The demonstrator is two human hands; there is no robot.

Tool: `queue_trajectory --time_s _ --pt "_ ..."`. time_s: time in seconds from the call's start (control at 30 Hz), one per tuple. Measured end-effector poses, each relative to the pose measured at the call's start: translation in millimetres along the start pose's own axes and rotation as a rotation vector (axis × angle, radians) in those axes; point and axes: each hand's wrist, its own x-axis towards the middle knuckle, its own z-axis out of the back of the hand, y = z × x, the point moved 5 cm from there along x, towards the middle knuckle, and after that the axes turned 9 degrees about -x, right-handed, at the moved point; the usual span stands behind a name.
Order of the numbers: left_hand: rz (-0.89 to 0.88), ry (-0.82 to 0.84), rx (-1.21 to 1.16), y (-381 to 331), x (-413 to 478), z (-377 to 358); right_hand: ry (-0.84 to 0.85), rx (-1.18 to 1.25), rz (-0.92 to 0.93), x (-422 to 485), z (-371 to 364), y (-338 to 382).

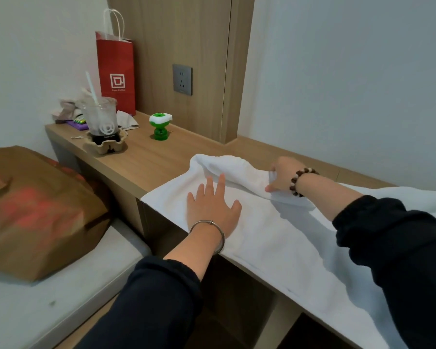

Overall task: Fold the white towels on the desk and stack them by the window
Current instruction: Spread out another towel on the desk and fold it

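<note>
Head view: white towel (275, 238) spread along worktop (141, 159), far end turned over. Left hand (213, 210) flat, fingers wide, pressing it; right hand (283, 176) pinches turned edge. We judge task at first fold; stacking not yet done, no window or stack visible.

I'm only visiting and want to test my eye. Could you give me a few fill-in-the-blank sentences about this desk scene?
1. The paper bag standing on the desk is ____.
2. The right hand grips a fold of the towel; the left hand lies ____ on it.
3. The gadget beside the cup is white and ____.
Missing words: red; flat; green.
</note>
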Motion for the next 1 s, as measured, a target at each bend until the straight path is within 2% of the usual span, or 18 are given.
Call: queue_trajectory --time_s 0.1,0.17,0.23,0.27,0.3,0.37,0.43,0.47,0.5,0.6,0.7,0.77,0.87,1.0 --pt "0.004 0.002 -0.009 0 0 -1 -0.123 -0.223 0.041 -2 14 11" --pt "0.008 0.015 0.009 0 0 -1 -0.105 -0.374 0.060 -3 17 18" --pt "0.016 0.046 0.044 1 1 -3 -0.113 -0.453 0.061 3 31 22" --pt "0.017 0.059 0.057 2 2 -4 -0.188 -0.439 0.029 11 47 21" --pt "0.016 0.065 0.064 2 2 -5 -0.325 -0.367 -0.036 19 68 17" --pt "0.017 0.064 0.069 3 2 -5 -0.611 -0.032 -0.227 33 111 -1" --pt "0.019 0.066 0.073 4 3 -5 -0.689 0.435 -0.302 44 126 -14" --pt "0.022 0.070 0.069 4 2 -5 -0.644 0.614 -0.244 50 124 -10" --pt "0.025 0.074 0.064 4 2 -5 -0.600 0.629 -0.160 51 119 0" --pt "0.024 0.085 0.059 3 2 -6 -0.463 0.203 -0.015 43 80 25" --pt "0.021 0.083 0.074 4 3 -6 -0.120 -0.127 -0.036 32 14 19" --pt "0.020 0.081 0.080 3 2 -6 0.064 -0.115 -0.022 28 -18 13" --pt "0.021 0.085 0.076 3 2 -6 0.174 0.000 -0.002 35 -17 9" --pt "0.026 0.088 0.073 2 2 -5 0.340 0.062 -0.086 47 5 8"
